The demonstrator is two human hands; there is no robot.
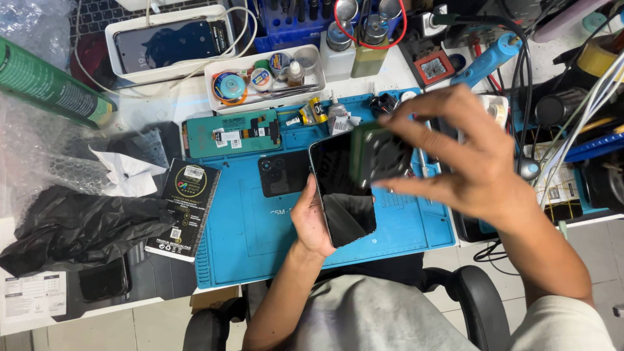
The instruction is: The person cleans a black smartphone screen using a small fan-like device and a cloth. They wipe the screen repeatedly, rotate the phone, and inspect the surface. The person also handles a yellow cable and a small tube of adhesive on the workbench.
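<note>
At frame centre, the left hand (312,224) grips a glossy black slab smartphone (341,192); right hand (471,159) fingers pinch a blurred square black fan block (380,155) against its top, not yet released, above the blue silicone mat (247,227).

This is a phone repair workshop. A blue repair mat (247,227) covers the middle of the surface, with a bare screen panel (231,133) and a phone back (284,173) lying on it. At the top of the frame stand solder spools (231,86), bottles (369,49), a blue soldering iron (489,58) and tangled cables (585,110).
</note>
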